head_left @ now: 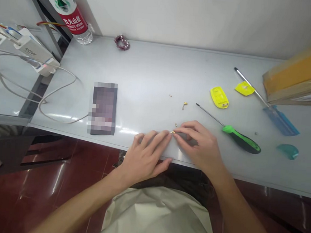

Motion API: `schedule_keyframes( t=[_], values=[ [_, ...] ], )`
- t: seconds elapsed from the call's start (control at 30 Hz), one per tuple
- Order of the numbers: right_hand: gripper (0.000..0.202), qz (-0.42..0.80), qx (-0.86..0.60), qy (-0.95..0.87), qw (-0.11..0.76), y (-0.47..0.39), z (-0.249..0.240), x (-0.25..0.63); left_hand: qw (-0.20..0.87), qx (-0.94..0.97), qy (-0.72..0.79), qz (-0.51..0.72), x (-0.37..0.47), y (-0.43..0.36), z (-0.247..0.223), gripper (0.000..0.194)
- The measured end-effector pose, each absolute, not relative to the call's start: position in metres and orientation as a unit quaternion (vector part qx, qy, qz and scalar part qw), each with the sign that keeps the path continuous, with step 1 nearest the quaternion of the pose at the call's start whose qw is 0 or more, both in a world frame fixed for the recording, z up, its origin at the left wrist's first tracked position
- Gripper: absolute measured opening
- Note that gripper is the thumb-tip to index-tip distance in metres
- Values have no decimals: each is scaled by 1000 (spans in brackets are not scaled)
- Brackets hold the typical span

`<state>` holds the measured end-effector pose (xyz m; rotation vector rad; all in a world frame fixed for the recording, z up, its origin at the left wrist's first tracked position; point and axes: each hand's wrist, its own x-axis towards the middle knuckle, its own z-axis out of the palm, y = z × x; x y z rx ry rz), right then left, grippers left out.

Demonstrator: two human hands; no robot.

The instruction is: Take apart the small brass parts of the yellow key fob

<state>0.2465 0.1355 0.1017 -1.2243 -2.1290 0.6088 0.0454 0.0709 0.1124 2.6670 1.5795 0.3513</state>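
My right hand (pixel 203 145) pinches a tiny brass-coloured metal piece (pixel 173 132) at the front of the white table (pixel 148 73). My left hand (pixel 145 157) lies with its fingers stretched out on the table, and its index fingertip meets the same piece from the left. Just beyond the fingers is a small brass bit (pixel 175 125). Farther back are a brass part with a thin metal stem (pixel 185 104) and another tiny metal bit (pixel 170 95). A green-and-black screwdriver (pixel 241 138) lies right of my right hand, its tip pointing back left.
Yellow plastic shell (pixel 219 97) and a second yellow piece (pixel 244 88) lie right, the latter by a blue-handled screwdriver (pixel 280 120). A teal piece (pixel 287 151) and cardboard box (pixel 298 77) are far right. Left are a blurred-out phone-like object (pixel 103 109), cable, water bottle (pixel 71 16) and beaded bracelet (pixel 121 42).
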Motion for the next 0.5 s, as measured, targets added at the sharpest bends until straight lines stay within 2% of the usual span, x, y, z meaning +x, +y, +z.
schedule_keyframes(
  t=[0.5],
  values=[
    [13,232,-461,-801,304,136,100,247,14,854,508,115,46,70,112,56]
  ],
)
